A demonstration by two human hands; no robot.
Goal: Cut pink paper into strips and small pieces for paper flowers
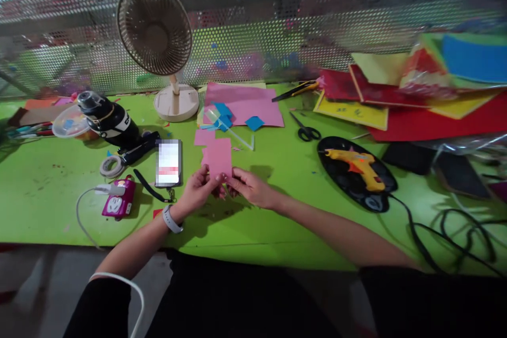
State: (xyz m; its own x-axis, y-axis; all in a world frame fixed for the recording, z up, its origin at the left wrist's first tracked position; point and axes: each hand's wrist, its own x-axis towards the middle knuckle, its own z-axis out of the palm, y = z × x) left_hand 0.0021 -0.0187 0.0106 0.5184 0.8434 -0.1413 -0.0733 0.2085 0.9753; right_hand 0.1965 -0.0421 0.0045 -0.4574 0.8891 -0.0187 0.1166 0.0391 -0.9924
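Note:
A small pink paper square (219, 157) is held upright between my two hands, above the green table. My left hand (200, 187) pinches its lower left edge, and a pale watch band circles that wrist. On the lower right edge, my right hand (247, 186) has thumb and fingers closed on the same paper. Just behind lies another pink paper piece (203, 138). Farther back, blue paper pieces (254, 123) and a clear bent stick (241, 137) rest on and beside a large pink sheet (245, 95).
On the left are a phone (168, 163), a tape roll (111, 167), a purple power adapter (119, 200) and a black bottle (106, 119). A fan (176, 103) stands behind. To the right are scissors (304, 129), a yellow glue gun (358, 166) on a black tray and stacked coloured sheets (428, 121).

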